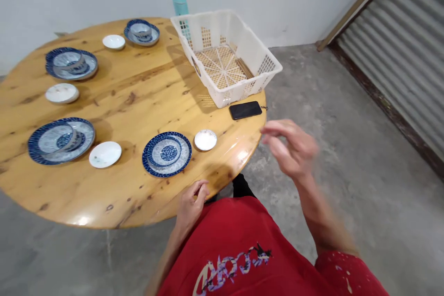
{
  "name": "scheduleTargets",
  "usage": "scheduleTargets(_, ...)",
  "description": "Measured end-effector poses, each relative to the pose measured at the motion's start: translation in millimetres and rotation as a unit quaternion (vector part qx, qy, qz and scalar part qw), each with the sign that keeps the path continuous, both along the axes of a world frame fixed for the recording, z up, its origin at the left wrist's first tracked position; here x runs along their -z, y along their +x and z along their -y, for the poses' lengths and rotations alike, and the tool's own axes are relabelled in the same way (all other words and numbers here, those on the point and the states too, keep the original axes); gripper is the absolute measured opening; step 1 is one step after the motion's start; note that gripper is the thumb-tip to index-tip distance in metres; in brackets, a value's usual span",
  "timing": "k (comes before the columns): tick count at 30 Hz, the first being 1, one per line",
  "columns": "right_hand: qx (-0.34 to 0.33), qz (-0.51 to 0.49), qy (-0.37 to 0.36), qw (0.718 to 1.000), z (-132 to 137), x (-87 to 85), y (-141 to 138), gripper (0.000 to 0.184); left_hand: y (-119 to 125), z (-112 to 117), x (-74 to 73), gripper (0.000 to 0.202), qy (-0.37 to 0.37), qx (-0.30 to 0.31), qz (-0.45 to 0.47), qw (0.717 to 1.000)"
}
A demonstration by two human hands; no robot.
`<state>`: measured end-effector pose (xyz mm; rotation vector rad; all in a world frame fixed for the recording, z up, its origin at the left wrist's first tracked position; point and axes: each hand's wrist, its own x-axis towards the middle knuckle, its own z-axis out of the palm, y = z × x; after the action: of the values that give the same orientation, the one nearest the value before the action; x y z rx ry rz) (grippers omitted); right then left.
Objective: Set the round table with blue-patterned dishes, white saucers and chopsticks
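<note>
Both hands at the near table edge, beside a blue-and-white place setting

Left hand (193, 199): low at the rim of the wooden table (125, 101), close against the front of the red shirt (239, 231). Fingers curled inward, thumb alongside, back of the hand facing up. Palm hidden; cannot tell whether it is clenched or grips anything. Nearest item: the plate, just beyond the fingers and apart from them.

Right hand (290, 148): raised over the floor, just off the table's right edge, elbow bent. Fingers and thumb partly bent toward the table. Motion blur; cannot tell whether the fingertips meet or pinch anything. Nearest item: the phone, up and to the left, apart from the hand.

Nearest items:
- Blue-and-white plate (148, 159): flat on the table near its edge, dark blue rim, paler inside.
- Bowl (169, 153): upright on that plate, speckled dark blue disc at its centre.
- Small white dish (206, 140): just right of the plate, faint marks inside.
- Black phone (245, 110): flat, dark screen up, cord at its right end, just in front of the white basket (211, 84). Slender brown sticks (245, 68) lie in the basket.

Farther off: 3 more settings, each with a white dish nearby.
</note>
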<state>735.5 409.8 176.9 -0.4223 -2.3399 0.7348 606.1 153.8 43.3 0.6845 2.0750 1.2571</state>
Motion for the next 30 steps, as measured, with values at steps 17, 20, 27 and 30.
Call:
scheduleTargets(17,-0.195,0.388,0.093,0.896,-229.7,175.7,-138.2,0.091,15.5,-125.6,-27.9,0.037,-0.054,-0.215,0.016,0.975)
scheduleTargets(20,-0.215,0.387,0.108,0.89,-235.7,183.5,-150.4,0.091,15.5,-128.6,-28.3,0.04,-0.063,-0.256,0.008,0.965)
scheduleTargets(27,-0.271,0.366,0.127,0.881,-246.2,183.3,-161.9,0.082,12.1,-138.8,-30.3,0.044,-0.08,-0.294,0.009,0.953)
scheduleTargets(30,-0.287,0.365,0.137,0.875,-246.4,180.5,-162.5,0.078,11.5,-142.1,-27.3,0.044,-0.076,-0.297,0.013,0.952)
